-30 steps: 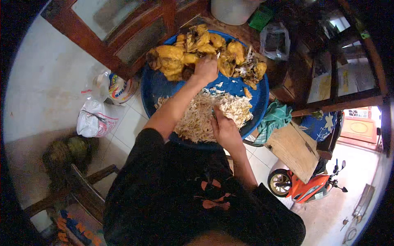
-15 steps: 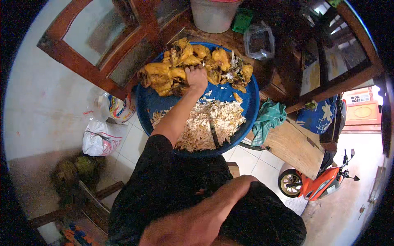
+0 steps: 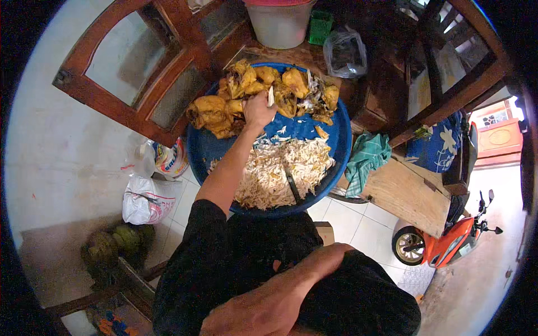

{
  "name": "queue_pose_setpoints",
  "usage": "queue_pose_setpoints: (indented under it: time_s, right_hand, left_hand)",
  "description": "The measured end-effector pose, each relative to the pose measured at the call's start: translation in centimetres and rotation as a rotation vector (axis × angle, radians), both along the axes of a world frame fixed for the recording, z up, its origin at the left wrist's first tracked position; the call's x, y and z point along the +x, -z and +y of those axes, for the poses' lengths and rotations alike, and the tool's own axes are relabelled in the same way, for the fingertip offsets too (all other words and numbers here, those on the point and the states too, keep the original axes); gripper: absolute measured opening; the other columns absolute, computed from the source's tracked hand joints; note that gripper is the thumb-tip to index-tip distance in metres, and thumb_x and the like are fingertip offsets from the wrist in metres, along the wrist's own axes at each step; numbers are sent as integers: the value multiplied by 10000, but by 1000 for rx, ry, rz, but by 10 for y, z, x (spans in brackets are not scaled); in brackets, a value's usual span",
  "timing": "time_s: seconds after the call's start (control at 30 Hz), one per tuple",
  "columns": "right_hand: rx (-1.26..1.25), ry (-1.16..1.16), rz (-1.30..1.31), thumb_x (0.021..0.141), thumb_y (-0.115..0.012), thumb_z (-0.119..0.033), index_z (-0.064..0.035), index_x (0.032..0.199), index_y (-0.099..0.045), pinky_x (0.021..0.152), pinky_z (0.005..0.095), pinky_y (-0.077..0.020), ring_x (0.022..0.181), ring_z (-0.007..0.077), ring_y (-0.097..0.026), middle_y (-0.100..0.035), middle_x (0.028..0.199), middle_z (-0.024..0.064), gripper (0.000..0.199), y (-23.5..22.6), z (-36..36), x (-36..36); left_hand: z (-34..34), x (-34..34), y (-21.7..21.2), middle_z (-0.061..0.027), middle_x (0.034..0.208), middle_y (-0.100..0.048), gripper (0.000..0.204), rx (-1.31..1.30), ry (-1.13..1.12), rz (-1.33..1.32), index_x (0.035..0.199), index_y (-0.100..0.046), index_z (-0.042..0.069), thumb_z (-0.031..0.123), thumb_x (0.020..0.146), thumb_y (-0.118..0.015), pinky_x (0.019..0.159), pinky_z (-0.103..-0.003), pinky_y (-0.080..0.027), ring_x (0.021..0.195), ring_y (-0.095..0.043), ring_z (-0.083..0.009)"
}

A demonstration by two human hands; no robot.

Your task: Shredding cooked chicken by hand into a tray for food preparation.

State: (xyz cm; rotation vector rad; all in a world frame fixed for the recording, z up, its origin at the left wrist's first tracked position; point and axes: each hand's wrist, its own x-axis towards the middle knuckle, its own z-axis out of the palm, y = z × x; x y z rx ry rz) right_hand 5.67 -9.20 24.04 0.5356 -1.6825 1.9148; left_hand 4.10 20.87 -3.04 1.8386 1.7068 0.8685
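My left hand (image 3: 259, 112) reaches over the large round blue tray (image 3: 348, 134). Its fingers are closed around a pale strip of chicken meat (image 3: 271, 96), which sticks up beside the thumb. Yellow cooked chicken pieces (image 3: 213, 116) lie along the tray's far side, close around that hand. Shredded white chicken (image 3: 263, 173) covers the near half. A dark, narrow utensil (image 3: 292, 185) lies on the shreds; its kind is unclear. My right forearm (image 3: 280, 297) bends across my lap toward the lower edge, with the hand out of the picture.
Behind the tray stand a whitish bucket (image 3: 280, 25), a green basket (image 3: 320, 28) and a clear plastic container (image 3: 344, 53). A green cloth (image 3: 367, 159) hangs at the tray's right, near a wooden board (image 3: 406, 190) and an orange motorbike (image 3: 457, 246). White sacks (image 3: 148, 199) sit left.
My left hand has shifted slightly toward the chicken at the left, and the pale strip now shows more plainly in its fingers. The whole view has turned a little.
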Motion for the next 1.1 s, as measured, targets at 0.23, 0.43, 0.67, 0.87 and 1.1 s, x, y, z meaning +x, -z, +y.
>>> queue_pose_setpoints:
  time_s: [0.23, 0.43, 0.67, 0.87, 1.1]
  right_hand:
    - [12, -57, 87, 993, -410, -235, -25, 1454, -215, 771, 425, -459, 951, 358, -547, -532, 1149, 226, 542, 2, -1, 4]
    - [77, -161, -13, 992, -415, -255, -38, 1464, -188, 691, 423, -460, 880, 364, -548, -547, 1051, 250, 567, 11, 5, 15]
    - [-17, -160, 142, 998, -404, -228, -10, 1468, -131, 734, 429, -414, 841, 376, -515, -536, 1005, 263, 586, -1, -5, -5]
    - [82, -159, 34, 971, -471, -289, -10, 1470, -107, 771, 411, -439, 948, 375, -539, -543, 1076, 271, 677, 9, 7, 15]
    - [18, -300, 21, 966, -473, -323, -13, 1472, -91, 864, 426, -429, 1080, 391, -516, -506, 1231, 261, 705, 21, 10, 15]
  left_hand:
    - [-24, -28, 12, -101, 570, -459, 312, 212, 118, -214, 665, -436, 41, 138, 689, -732, 526, -408, -388, 565, -501, -315]
    - [-61, -63, 16, -75, 544, -410, 275, 182, -10, -350, 695, -454, 25, 105, 739, -713, 485, -329, -352, 485, -425, -207]
    - [-113, -107, 7, -115, 629, -464, 211, 217, -65, -197, 753, -505, 7, 102, 739, -693, 532, -353, -403, 557, -481, -267]
    - [-138, -134, 17, -119, 655, -498, 213, 246, -67, -39, 756, -528, 6, 123, 723, -702, 563, -351, -422, 591, -509, -285]
    - [-140, -131, 5, -109, 651, -496, 184, 176, -81, -142, 791, -566, 8, 106, 723, -706, 560, -345, -423, 580, -509, -258]
